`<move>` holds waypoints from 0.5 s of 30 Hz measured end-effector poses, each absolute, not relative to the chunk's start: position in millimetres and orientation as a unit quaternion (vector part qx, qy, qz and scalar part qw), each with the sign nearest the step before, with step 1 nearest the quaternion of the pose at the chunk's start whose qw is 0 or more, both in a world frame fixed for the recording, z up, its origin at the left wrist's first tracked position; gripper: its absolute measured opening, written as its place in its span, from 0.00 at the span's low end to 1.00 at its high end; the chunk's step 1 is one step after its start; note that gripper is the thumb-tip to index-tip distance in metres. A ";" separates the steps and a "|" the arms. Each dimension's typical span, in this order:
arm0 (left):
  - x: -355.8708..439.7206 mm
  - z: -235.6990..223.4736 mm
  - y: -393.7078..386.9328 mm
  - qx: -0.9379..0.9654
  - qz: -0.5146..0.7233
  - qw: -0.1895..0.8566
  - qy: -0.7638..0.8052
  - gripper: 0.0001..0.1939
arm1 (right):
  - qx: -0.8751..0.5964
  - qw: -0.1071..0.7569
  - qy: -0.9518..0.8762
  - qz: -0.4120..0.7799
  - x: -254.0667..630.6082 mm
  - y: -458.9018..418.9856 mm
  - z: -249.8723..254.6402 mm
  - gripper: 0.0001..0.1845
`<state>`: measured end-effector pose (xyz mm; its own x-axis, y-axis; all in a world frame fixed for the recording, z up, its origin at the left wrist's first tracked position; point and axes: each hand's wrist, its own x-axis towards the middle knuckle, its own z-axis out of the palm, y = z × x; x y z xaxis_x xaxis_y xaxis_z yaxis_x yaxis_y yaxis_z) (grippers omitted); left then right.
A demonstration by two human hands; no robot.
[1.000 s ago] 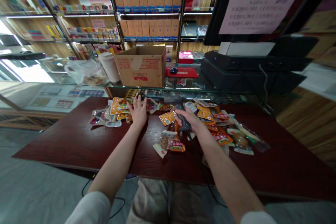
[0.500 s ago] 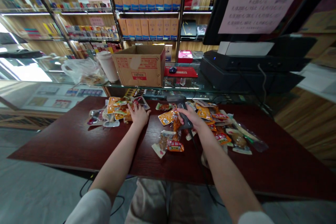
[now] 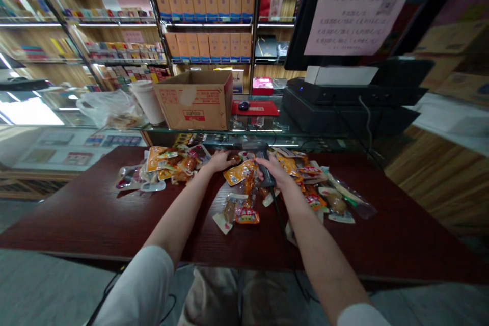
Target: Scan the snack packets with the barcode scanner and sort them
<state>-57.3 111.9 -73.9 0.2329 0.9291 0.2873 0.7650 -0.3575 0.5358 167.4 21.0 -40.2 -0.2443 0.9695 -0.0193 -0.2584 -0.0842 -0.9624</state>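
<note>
My right hand (image 3: 274,170) is wrapped round the grip of a black handheld barcode scanner (image 3: 263,155), its cord trailing down past the table edge. My left hand (image 3: 220,161) reaches forward with fingers stretched out, at the edge of a small vacuum-packed snack (image 3: 237,158). Between my arms lie an orange snack packet (image 3: 240,173) and clear packs of brown food, one with a red and orange label (image 3: 246,215). Left of my left hand is a pile of snack packets (image 3: 168,163); another pile (image 3: 305,175) lies beyond my right hand.
The dark red wooden table (image 3: 87,214) meets a glass counter. On the counter are an open cardboard box (image 3: 193,102), a white paper cup (image 3: 148,102), a plastic bag (image 3: 109,109), a mouse (image 3: 243,105) and a black monitor (image 3: 300,35) bearing a paper notice. Stocked shelves stand behind.
My left hand has moved right, from the left pile to the small snack pack near the scanner. My right hand still holds the scanner. The view has shifted slightly.
</note>
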 end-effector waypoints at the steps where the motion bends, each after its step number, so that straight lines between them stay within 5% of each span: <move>1: -57.5 -71.8 110.7 0.777 0.250 0.128 0.564 0.23 | -0.377 0.484 -0.471 0.634 167.5 20.8 -40.2 0.18; 6: -70.3 -58.2 90.1 0.744 0.193 0.086 0.633 0.23 | -0.371 0.482 -0.474 0.636 167.3 19.7 -39.2 0.17; 15: -94.3 -64.8 46.6 0.615 0.487 0.286 0.550 0.23 | -0.307 0.424 -0.506 0.686 158.8 12.9 -32.5 0.19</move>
<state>-94.3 46.6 -64.8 -0.0795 0.9554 0.2845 0.3969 -0.2314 0.8882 158.8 12.9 -32.5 -0.4514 0.8923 0.0082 -0.2713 -0.1285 -0.9539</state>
